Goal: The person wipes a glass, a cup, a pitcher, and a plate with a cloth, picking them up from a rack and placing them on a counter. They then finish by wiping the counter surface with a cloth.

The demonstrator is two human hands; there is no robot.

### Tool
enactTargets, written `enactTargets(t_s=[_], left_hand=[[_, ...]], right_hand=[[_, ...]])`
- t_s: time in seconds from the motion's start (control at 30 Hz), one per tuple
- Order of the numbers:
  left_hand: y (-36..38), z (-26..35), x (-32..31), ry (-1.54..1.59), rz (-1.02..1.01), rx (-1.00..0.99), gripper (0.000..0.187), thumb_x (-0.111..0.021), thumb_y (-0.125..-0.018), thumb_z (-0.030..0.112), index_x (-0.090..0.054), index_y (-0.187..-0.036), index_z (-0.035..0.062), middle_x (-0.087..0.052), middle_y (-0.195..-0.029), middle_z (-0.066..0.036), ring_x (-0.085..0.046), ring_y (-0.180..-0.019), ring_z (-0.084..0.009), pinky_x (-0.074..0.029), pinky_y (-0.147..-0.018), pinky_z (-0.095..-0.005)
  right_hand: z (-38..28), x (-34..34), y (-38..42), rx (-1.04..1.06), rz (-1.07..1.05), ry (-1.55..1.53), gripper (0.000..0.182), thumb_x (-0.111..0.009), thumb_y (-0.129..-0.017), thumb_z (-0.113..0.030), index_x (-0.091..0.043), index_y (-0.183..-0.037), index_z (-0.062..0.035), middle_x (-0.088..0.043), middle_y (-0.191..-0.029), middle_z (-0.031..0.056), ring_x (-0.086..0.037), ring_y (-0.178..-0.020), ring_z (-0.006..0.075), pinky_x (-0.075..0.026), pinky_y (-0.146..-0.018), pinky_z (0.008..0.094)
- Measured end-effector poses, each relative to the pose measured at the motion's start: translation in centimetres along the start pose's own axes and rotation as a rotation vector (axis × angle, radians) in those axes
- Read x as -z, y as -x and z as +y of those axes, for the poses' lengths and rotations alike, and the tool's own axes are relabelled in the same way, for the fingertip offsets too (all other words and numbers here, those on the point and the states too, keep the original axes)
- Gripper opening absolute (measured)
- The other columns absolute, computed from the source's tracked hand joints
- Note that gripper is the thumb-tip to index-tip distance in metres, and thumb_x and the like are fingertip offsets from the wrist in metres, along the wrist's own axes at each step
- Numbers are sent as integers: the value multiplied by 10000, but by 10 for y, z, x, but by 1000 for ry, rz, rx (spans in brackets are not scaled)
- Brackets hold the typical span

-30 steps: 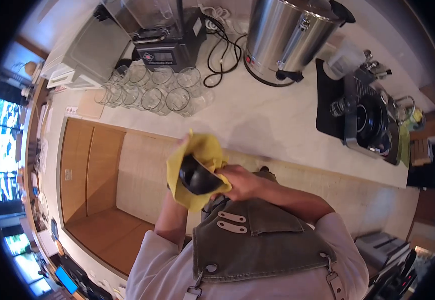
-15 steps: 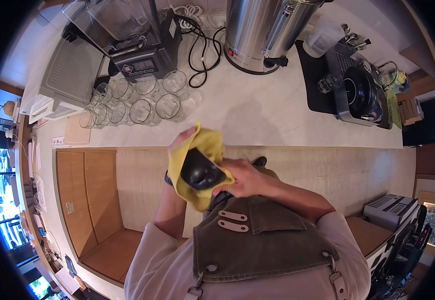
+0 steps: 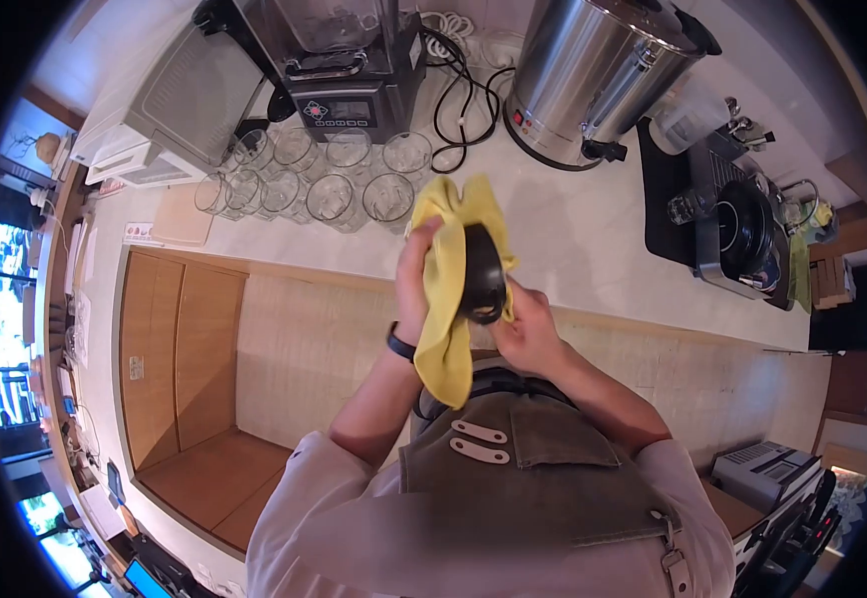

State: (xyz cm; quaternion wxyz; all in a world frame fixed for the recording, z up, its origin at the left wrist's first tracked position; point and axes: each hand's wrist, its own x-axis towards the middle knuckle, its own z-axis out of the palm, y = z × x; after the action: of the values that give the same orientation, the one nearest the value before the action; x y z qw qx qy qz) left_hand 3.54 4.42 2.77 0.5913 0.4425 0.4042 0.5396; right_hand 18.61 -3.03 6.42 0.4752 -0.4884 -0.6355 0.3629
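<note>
In front of my body I hold a yellow cloth (image 3: 441,324) around a shiny black dish (image 3: 482,276). The dish is tilted nearly on edge, and the cloth hides its left side. My left hand (image 3: 415,281) is closed around the cloth from the left, pressing it to the dish; its fingertips are partly covered. My right hand (image 3: 533,331) grips the lower right edge of the dish, with some cloth near its fingers. Both hands are just off the counter's front edge, below the clear drinking glasses (image 3: 389,199).
On the counter (image 3: 553,239) stand several upside-down or upright glasses, a blender (image 3: 353,105), a steel urn (image 3: 593,80) and black cables (image 3: 468,120). To the right is a dish rack (image 3: 717,249) with black dishes (image 3: 742,227). A grey-white appliance (image 3: 189,110) sits at the left.
Both hands have moved up and right in the view with the cloth and dish. The dish has turned from showing its shiny face to nearly edge-on. The camera view has shifted too.
</note>
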Motion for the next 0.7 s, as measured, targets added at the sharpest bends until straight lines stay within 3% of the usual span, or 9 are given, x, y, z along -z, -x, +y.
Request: enactTargets(t_s=[0.07, 0.13, 0.17, 0.27, 0.43, 0.5, 0.53, 0.57, 0.7], left_hand=[[14, 29, -40, 780, 7, 238, 295, -497, -1051, 246, -591, -1222, 24, -637, -1100, -79, -649, -900, -142, -528, -754, -266], [20, 50, -61, 461, 131, 182, 307, -507, -1054, 307, -590, -1194, 47, -608, -1060, -47, -628, -869, -128, -525, -758, -272], [23, 54, -61, 461, 98, 183, 330, -511, -1051, 343, -590, -1170, 46, -615, -1043, -44, -627, -857, -118, -521, -741, -267], [23, 47, -44, 469, -34, 270, 374, -502, -1053, 410, -588, -1127, 54, -623, -980, -38, -625, -827, -105, -513, -706, -256], [29, 47, -48, 348, -49, 266, 454, -417, -1072, 481, -582, -1146, 64, -628, -974, -35, -613, -838, -96, -505, -714, -255], [44, 32, -57, 233, -35, 111, 473, -403, -1072, 490, -572, -1173, 60, -623, -1018, -40, -601, -884, -97, -503, -754, -264], [48, 26, -57, 424, -95, 223, 467, -397, -1078, 471, -558, -1202, 51, -617, -1054, -45, -590, -925, -102, -498, -790, -272], [52, 25, -58, 607, -135, 348, 462, -392, -1083, 452, -545, -1232, 42, -610, -1091, -49, -579, -967, -107, -493, -826, -280], [62, 31, -56, 235, -208, 139, 311, -455, -1080, 256, -560, -1197, -12, -636, -1024, -44, -598, -923, -135, -491, -810, -292]], right_hand=[[19, -4, -6, 102, 51, 148, 367, -666, -880, -35, -601, -1238, 4, -715, -1023, 192, -727, -940, 305, -556, -797, 368], [23, -3, -15, 252, 115, 237, 363, -676, -855, -33, -618, -1212, -3, -704, -1060, 209, -713, -973, 340, -555, -807, 395], [12, 3, -15, 281, 30, 261, 299, -636, -876, -43, -599, -1169, 5, -645, -1062, 253, -631, -976, 455, -529, -820, 486], [3, 31, -2, -2, -280, 181, 257, -642, -897, -66, -607, -1143, 1, -650, -1068, 245, -628, -971, 462, -520, -803, 493], [12, 30, 15, -152, -233, -242, 319, -589, -1033, -257, -595, -1182, 25, -672, -1048, 154, -648, -969, 153, -514, -817, 352], [2, 5, 13, -87, 43, -439, 335, -595, -1027, -236, -579, -1228, 32, -675, -1117, 131, -636, -1029, 152, -513, -869, 340], [-2, -5, 14, -53, 184, -539, 346, -598, -1025, -225, -571, -1251, 35, -676, -1151, 120, -630, -1060, 152, -512, -895, 334], [5, -9, 15, -28, 202, -537, 406, -628, -984, -176, -532, -1328, 19, -652, -1243, 110, -611, -1137, 167, -488, -966, 329], [12, 11, 19, -144, -16, -288, 486, -601, -909, -104, -485, -1363, 30, -627, -1270, 170, -615, -1159, 220, -473, -983, 356]])
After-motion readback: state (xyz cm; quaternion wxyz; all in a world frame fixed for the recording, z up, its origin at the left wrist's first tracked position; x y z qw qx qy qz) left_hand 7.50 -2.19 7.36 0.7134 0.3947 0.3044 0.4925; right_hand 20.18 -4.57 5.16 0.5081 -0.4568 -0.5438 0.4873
